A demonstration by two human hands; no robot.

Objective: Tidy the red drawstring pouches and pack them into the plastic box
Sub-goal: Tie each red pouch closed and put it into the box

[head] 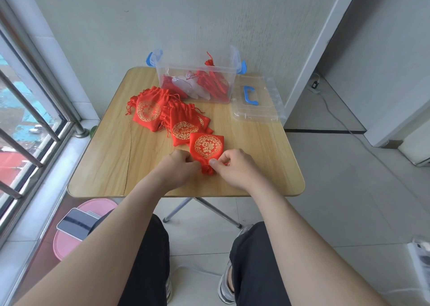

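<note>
Wood-grain desk [104, 161] beside a barred window [30, 110] was seen from above. A red drawstring pouch [206, 146] with a gold emblem was laid flat near the desk's front edge, its gathered neck turned toward the person. The neck was pinched from one side by the curled fingers of the left hand [179, 166] and from the other by the thumb and forefinger of the right hand [236, 166]. More red pouches [160, 112] were heaped just behind it. Farther back, the clear plastic box [176, 73] was seen open, with pouches inside, and its lid [256, 110] was laid beside it.
</note>
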